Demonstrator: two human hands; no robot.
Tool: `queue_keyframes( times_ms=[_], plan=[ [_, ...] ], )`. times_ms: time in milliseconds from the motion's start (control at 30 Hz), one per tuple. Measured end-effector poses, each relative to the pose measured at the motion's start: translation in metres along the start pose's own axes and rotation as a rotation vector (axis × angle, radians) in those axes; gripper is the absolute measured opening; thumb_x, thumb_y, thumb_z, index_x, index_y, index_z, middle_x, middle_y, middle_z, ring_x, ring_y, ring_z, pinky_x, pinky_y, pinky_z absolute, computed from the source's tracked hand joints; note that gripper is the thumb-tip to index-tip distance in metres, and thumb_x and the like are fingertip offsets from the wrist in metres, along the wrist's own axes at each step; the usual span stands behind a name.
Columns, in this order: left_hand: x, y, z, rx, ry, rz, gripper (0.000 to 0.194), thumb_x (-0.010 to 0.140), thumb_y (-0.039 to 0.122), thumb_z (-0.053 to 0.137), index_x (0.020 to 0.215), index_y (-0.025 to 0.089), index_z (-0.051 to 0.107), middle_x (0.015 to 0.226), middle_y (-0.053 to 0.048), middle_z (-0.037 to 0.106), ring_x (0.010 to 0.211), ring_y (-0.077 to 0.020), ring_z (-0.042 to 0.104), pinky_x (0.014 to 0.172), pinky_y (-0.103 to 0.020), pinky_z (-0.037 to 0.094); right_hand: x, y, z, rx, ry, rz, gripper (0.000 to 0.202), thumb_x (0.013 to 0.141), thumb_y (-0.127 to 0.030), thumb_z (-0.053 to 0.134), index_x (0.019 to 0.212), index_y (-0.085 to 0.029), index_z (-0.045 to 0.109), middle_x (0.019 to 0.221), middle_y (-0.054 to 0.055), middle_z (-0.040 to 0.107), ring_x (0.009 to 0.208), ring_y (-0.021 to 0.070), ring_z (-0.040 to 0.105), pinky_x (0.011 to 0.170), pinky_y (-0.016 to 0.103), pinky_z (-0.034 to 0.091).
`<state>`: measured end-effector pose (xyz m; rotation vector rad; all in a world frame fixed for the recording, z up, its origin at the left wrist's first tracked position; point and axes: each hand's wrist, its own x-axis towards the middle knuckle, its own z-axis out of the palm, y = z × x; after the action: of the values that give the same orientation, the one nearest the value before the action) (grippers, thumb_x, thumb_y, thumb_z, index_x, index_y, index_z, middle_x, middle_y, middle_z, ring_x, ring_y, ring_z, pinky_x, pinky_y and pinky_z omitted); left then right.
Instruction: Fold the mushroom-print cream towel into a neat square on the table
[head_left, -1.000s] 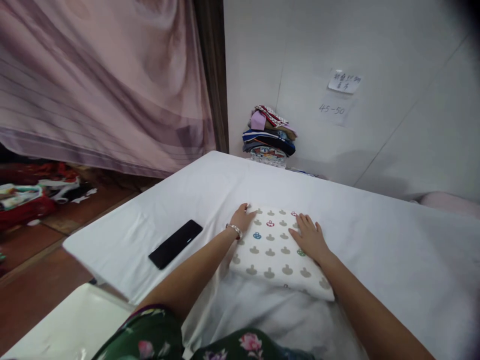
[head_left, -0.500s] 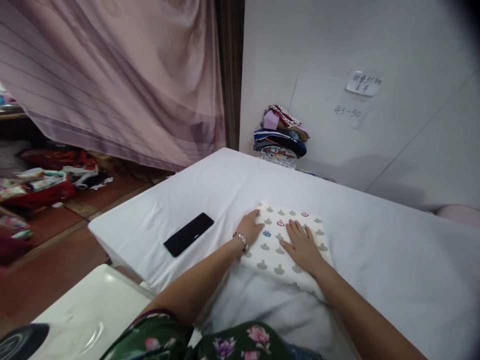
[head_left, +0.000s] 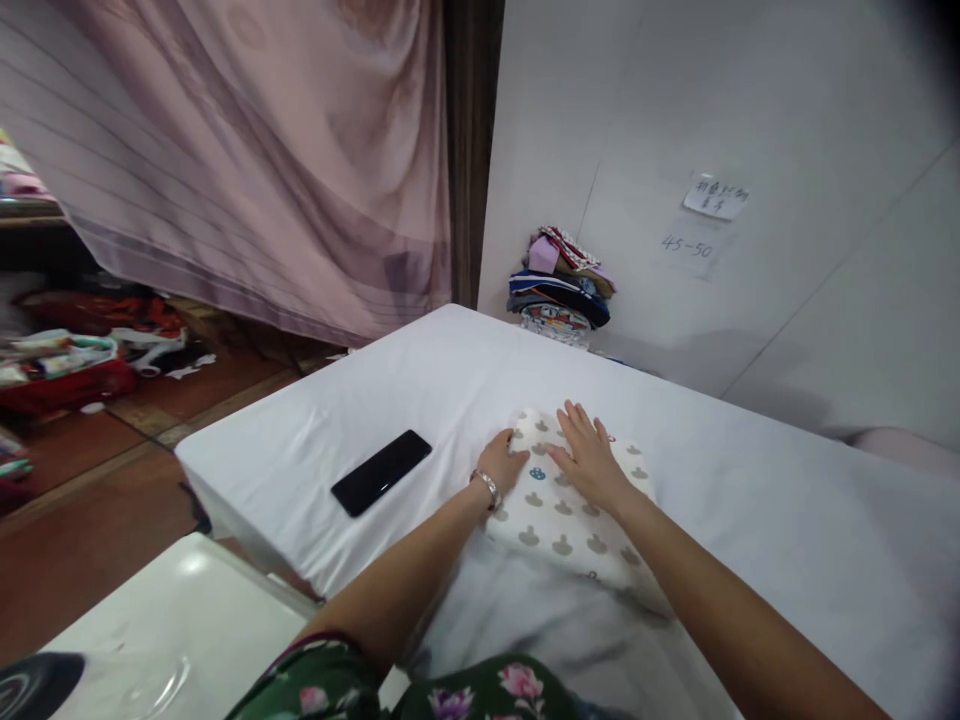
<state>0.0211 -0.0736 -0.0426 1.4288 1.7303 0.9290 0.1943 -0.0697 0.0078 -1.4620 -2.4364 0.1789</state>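
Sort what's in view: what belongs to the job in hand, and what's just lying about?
Apparently in the job:
white fabric piece with grey mushroom prints, at both hands
white cloth-covered table beneath it

Apparently just lying about:
black, flat, rectangular phone
multicoloured stack of folded fabrics
red container on the floor

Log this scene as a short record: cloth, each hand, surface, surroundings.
Cloth: folded, white, mushroom-like prints, mostly grey
Left hand: at the cloth's left edge; bracelet on wrist
Right hand: open, fingers spread over the cloth
Surface: white cover
Phone: black, lying left of the left hand
Background: fabric stack by the wall
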Motion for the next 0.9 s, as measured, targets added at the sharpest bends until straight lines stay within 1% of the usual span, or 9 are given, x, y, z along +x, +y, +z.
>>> queue_keyframes(
  times_ms=[67,100,233,300,400,500,633,767,900],
  plan=[
    [0.001,-0.002,0.002,0.011,0.018,0.020,0.050,0.074,0.028,0.060,0.121,0.013,0.052,0.116,-0.013,0.060,0.105,-0.0241,0.055,0.090,-0.032,0.040,0.015,-0.013,0.006,-0.015,0.060,-0.047,0.066,0.090,-0.054,0.023,0.144,-0.016,0.019,0.152,0.007,0.008,0.140,0.0197,0.000,0.111,0.045,0.004],
    [0.002,-0.003,0.003,0.012,0.024,0.027,0.050,0.074,0.027,0.059,0.122,0.013,0.052,0.116,-0.013,0.060,0.105,-0.0241,0.055,0.090,-0.032,0.039,0.020,-0.017,0.013,-0.022,0.051,-0.056,0.065,0.091,-0.053,0.023,0.143,-0.016,0.020,0.152,0.007,0.009,0.140,0.0198,0.001,0.111,0.045,0.003],
    [0.002,-0.010,0.004,-0.008,0.017,0.049,0.048,0.074,0.022,0.057,0.121,0.013,0.053,0.116,-0.013,0.060,0.106,-0.0240,0.054,0.092,-0.033,0.039,0.029,-0.014,0.049,0.000,-0.154,0.022,0.063,0.091,-0.053,0.023,0.141,-0.016,0.027,0.150,0.009,0.018,0.139,0.0218,0.011,0.110,0.047,0.008],
    [0.002,-0.013,0.005,-0.039,0.019,0.046,0.048,0.073,0.022,0.057,0.121,0.015,0.053,0.116,-0.012,0.060,0.106,-0.0239,0.054,0.092,-0.033,0.039,0.028,-0.008,0.059,0.011,-0.184,0.042,0.064,0.090,-0.055,0.022,0.141,-0.017,0.028,0.150,0.008,0.019,0.139,0.0216,0.013,0.110,0.047,0.009],
    [0.004,-0.016,0.005,-0.106,0.014,0.014,0.047,0.073,0.024,0.059,0.120,0.017,0.054,0.113,-0.009,0.062,0.103,-0.0232,0.056,0.092,-0.033,0.040,0.026,-0.004,0.062,0.011,-0.162,0.028,0.066,0.090,-0.056,0.019,0.141,-0.015,0.028,0.150,0.008,0.019,0.138,0.0210,0.013,0.110,0.046,0.009],
    [0.007,-0.017,0.004,-0.199,0.017,-0.017,0.039,0.075,0.026,0.059,0.112,0.018,0.059,0.106,-0.008,0.065,0.099,-0.0227,0.058,0.091,-0.034,0.041,0.026,-0.005,0.060,0.010,-0.151,0.027,0.067,0.090,-0.057,0.017,0.141,-0.015,0.028,0.149,0.008,0.020,0.138,0.0212,0.013,0.110,0.046,0.010],
    [0.010,-0.015,0.000,-0.492,0.025,-0.160,0.026,0.075,0.027,0.060,0.100,0.017,0.062,0.102,-0.008,0.066,0.100,-0.0217,0.057,0.091,-0.031,0.042,0.026,-0.006,0.059,0.019,-0.136,0.033,0.064,0.090,-0.055,0.023,0.140,-0.017,0.030,0.149,0.008,0.022,0.138,0.0211,0.015,0.110,0.046,0.010],
    [0.006,-0.011,-0.006,-0.675,-0.081,-0.266,0.030,0.080,0.034,0.054,0.102,0.015,0.059,0.092,-0.008,0.068,0.083,-0.0199,0.063,0.075,-0.031,0.049,0.024,-0.004,0.055,0.139,-0.109,0.069,0.058,0.090,-0.051,0.029,0.139,-0.021,0.032,0.148,0.006,0.026,0.137,0.0192,0.018,0.110,0.045,0.013],
    [0.002,-0.007,-0.009,-0.929,-0.320,-0.399,0.032,0.080,0.041,0.054,0.092,0.012,0.062,0.081,-0.009,0.069,0.073,-0.0196,0.064,0.071,-0.032,0.050,0.019,-0.005,0.048,0.241,-0.038,0.116,0.057,0.090,-0.049,0.029,0.139,-0.020,0.033,0.148,0.006,0.026,0.138,0.0197,0.016,0.111,0.045,0.013]
  ],
)
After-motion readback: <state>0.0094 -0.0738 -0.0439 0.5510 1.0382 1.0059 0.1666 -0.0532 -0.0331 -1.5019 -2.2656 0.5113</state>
